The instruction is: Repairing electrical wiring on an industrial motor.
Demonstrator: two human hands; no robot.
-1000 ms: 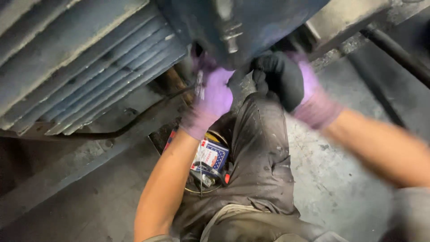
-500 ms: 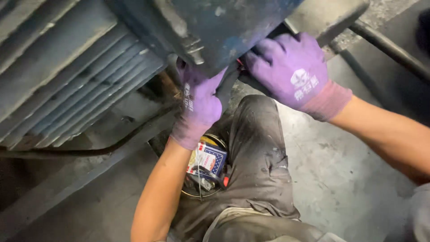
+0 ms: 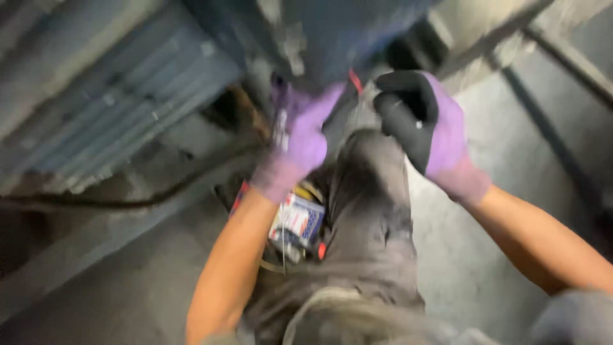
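I see my left hand (image 3: 300,137) pinching a thin metal tool under the dark machine housing (image 3: 332,38); my right hand (image 3: 424,121) hovers, fingers curled.

Red-white-blue package (image 3: 297,223) beside knee

Both hands, left hand (image 3: 300,137) and right hand (image 3: 424,124), are covered by knitted purple cloth gloves; a black matt coating is seen on the right palm. The dark housing (image 3: 332,38) appears as painted metal, the floor (image 3: 460,255) as rough concrete.
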